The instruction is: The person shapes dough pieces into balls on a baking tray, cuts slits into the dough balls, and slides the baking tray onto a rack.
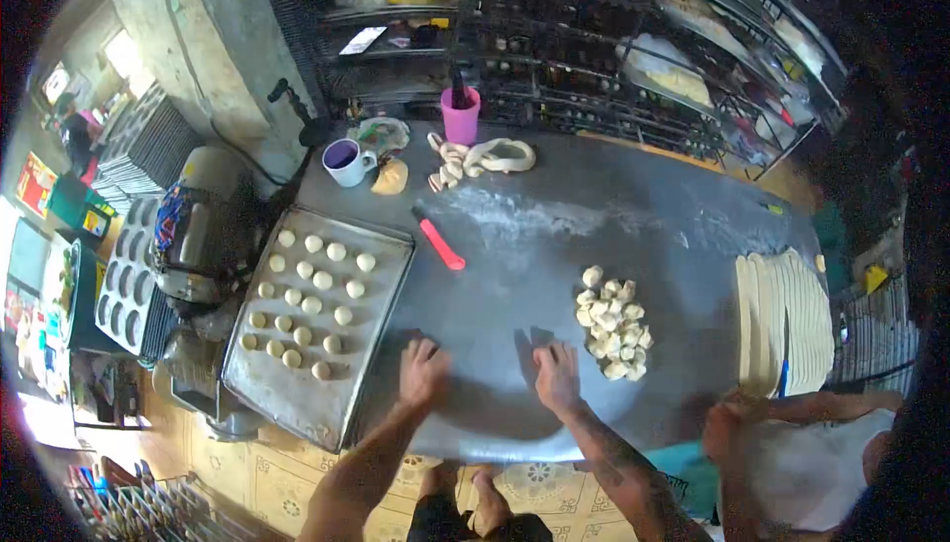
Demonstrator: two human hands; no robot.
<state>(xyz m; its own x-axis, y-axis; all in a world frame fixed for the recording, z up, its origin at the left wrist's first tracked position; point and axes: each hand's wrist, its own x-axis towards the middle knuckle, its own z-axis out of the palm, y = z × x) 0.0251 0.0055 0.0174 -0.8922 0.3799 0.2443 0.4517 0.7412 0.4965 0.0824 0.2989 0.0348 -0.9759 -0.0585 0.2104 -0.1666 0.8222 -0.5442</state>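
As a person stands at a dark grey worktable, seen from above, a stack of muffin pans rises at far left; next comes a metal baking tray, tilted at the table's left end, with rows of small, round dough balls spaced apart on it; a mug, purple inside, stands just beyond the tray; to the right of the tray, the person's left hand is low over the table, fingers curled; farther back lies a tool with a red handle, and beyond it a pink cup stands beside a twisted dough rope; the right hand is also low and curled; whether either palm covers or grips anything, I cannot tell; near the right hand sits a pile of cut dough pieces; farther right, long pale dough strips lie side by side, near a co-worker in a white top.
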